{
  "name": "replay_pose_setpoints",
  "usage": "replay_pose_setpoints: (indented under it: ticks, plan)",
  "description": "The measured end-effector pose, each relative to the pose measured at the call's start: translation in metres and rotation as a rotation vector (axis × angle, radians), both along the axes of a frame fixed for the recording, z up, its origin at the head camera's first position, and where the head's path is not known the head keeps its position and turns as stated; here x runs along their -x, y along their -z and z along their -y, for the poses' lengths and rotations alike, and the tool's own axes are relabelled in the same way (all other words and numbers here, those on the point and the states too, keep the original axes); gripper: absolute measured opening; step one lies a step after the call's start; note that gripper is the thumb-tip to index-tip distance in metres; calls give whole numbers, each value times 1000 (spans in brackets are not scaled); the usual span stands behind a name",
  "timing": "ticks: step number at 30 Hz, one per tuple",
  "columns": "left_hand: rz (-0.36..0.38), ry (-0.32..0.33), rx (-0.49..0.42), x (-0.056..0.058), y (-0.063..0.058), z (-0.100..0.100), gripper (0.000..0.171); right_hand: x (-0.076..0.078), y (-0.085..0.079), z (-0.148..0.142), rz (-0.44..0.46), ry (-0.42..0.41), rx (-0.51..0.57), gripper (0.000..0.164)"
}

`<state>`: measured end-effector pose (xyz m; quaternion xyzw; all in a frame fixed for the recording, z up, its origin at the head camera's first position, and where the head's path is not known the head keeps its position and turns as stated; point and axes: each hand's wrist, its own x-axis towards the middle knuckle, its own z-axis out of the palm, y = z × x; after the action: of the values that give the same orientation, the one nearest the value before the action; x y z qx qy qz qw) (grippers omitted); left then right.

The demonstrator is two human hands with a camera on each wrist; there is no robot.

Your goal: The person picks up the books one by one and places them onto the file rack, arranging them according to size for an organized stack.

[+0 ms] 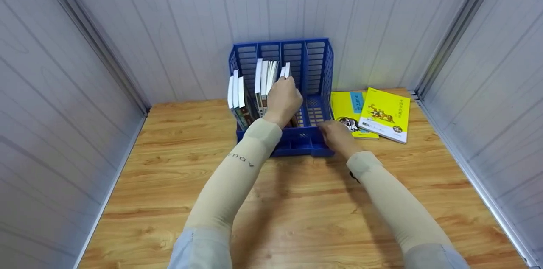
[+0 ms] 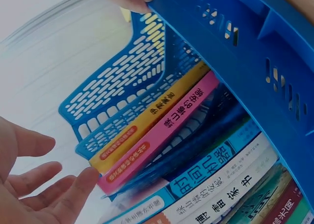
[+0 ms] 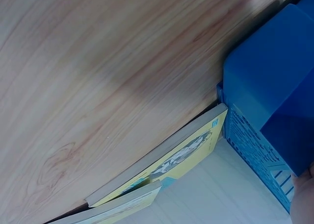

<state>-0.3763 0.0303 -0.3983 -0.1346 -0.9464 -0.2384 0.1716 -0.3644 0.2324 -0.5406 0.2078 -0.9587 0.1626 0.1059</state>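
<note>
A blue book rack (image 1: 299, 134) with several compartments stands against the back wall. My left hand (image 1: 283, 100) is over its third compartment from the left. In the left wrist view that hand's fingers are loosely bent, with the thumb apart, and a fingertip is at the top end of a pink book (image 2: 164, 131). Beside it leans a yellow-orange book (image 2: 142, 123). My right hand (image 1: 338, 135) grips the rack's front right corner; most of it lies outside the right wrist view.
More books (image 1: 264, 78) stand in the second compartment, and others (image 1: 238, 95) tilt in the leftmost one. Two yellow-covered books, one with a blue label (image 1: 342, 103) and one overlapping it (image 1: 388, 110), lie right of the rack on the wooden table (image 1: 191, 175). Panel walls enclose three sides.
</note>
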Motion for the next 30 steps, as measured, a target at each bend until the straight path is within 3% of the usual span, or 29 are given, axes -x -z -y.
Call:
replay_pose_setpoints:
  ticks: [4, 7, 13, 20, 23, 26, 30]
  plan:
    - [-41, 1, -24, -4, 0, 9, 24, 1, -1, 0, 0, 2, -4, 27]
    - [-99, 18, -69, -7, 7, 17, 23, 1, -1, -1, -1, 1, -4, 28]
    - [-292, 118, -149, -14, 33, 32, 11, 1, 1, -3, -24, -10, -7, 30]
    - [-452, 169, -87, -20, 67, 45, 15, -1, 6, -5, -126, -66, 44, 23]
    - [-463, 169, -43, -22, 81, 49, 17, 0, 7, -4, -128, -64, 38, 23]
    - [-427, 155, 9, -23, 94, 52, 18, 1, 6, -3, -102, -57, 15, 24]
    - [-364, 143, 60, -25, 106, 56, 20, 0, -1, -5, -6, -51, 0, 28]
